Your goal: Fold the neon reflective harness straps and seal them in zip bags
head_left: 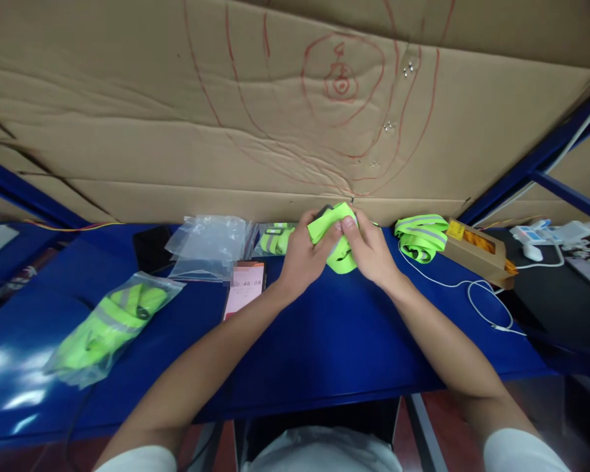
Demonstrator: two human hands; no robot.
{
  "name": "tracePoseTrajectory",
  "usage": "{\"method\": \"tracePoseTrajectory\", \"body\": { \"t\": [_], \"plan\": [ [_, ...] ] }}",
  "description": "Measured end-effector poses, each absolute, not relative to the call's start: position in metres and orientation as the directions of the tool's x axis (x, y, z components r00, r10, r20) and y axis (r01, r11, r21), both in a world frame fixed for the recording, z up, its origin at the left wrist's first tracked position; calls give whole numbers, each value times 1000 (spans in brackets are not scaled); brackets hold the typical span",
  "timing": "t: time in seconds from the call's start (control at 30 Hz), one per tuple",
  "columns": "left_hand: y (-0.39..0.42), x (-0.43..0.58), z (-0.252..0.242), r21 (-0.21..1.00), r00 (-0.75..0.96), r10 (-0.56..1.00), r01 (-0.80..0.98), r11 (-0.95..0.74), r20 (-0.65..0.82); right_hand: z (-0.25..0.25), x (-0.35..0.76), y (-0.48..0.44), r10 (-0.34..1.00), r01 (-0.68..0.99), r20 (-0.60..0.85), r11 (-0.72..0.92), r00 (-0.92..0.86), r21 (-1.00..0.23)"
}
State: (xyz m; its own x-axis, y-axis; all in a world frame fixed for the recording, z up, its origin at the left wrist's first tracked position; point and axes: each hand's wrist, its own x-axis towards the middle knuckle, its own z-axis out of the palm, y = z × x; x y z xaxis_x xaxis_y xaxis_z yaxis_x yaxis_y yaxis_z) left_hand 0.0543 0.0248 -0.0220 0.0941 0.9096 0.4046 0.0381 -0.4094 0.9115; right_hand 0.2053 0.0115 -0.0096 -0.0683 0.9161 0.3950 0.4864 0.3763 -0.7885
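Blue covers the counter I see through the head camera, with a cardboard wall behind it marked in red rings. Starting on the left, I have a bagged strap, bright yellow-green with a grey stripe, lying slantwise in clear plastic. Beyond it, near the wall, sits a black object I cannot make out, and just beside that a stack of clear bags. A phone lies at their near edge, large digits on its pale screen. Further along, a second bagged strap rests close to the wall, partly hidden by the left hand.

In the middle, both hands hold a folded strap above the counter. The left fingers are closed around its left side; the right hand grips the other side, its thumb pressed on the front, near the left thumb. Most fingertips are hidden behind the folds.

To the right I see a coiled strap, loose and unbagged, then a white cable looping in front of a cardboard box with a yellow label.
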Motion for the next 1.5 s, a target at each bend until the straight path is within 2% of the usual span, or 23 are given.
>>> {"method": "tracePoseTrajectory", "body": {
  "t": [0.1, 0.2, 0.27, 0.47, 0.6, 0.67, 0.73, 0.8, 0.97, 1.1, 1.17, 1.27, 1.33, 1.4, 1.5],
  "plan": [
    [37, 43, -29, 813, 71, 868, 318, -487, 492, -22, 200, 13, 919, 399, 381, 388, -100, -830],
    [38, 41, -32, 719, 107, 878, 532, -447, 467, -39, 199, 10, 929, 306, 343, 370, -142, -877],
    [31, 45, -29, 651, 191, 891, 622, -435, 413, -52, 203, 5, 949, 245, 295, 315, -114, -917],
    [13, 18, -5, 359, 535, 820, 739, -570, 202, -79, 230, -26, 975, 212, 144, 179, -168, -961],
    [23, -73, -5, 152, 541, 828, 815, -559, 149, -94, 250, -36, 991, 196, 62, 85, -121, -977],
    [31, -121, -13, -116, 577, 816, 814, -569, 44, -102, 254, -35, 997, 143, 25, 35, -70, -989],
    [37, -157, -22, -242, 511, 860, 832, -499, -17, -108, 254, -34, 999, 77, 6, 10, -49, -997],
    [40, -175, -28, -228, 478, 878, 852, -471, -26, -110, 251, -36, 998, 27, 7, 8, -58, -1000],
    [42, -175, -36, -199, 412, 904, 901, -386, 111, -108, 245, -44, 998, 14, 13, 14, -62, -1000],
    [44, -179, -43, -144, 426, 901, 900, -412, 85, -108, 246, -44, 1000, 9, 0, 0, -20, -1000],
    [44, -182, -40, -109, 369, 923, 927, -358, 113, -109, 246, -42, 1000, 5, -16, -16, -1, -1000],
    [36, -174, -25, -46, 193, 939, 981, -188, 283, -110, 245, -41, 999, -6, -41, -40, 24, -999],
    [25, -155, -16, 22, 116, 911, 991, -136, 395, -108, 244, -42, 998, -39, -46, -44, 42, -998],
    [11, -123, -17, 89, 155, 897, 974, -209, 415, -102, 245, -46, 999, -87, -35, -34, 9, -996],
    [-9, -60, -38, 233, 261, 869, 895, -381, 421, -90, 247, -53, 972, -140, -20, -54, -235, -989]
  ]
}}
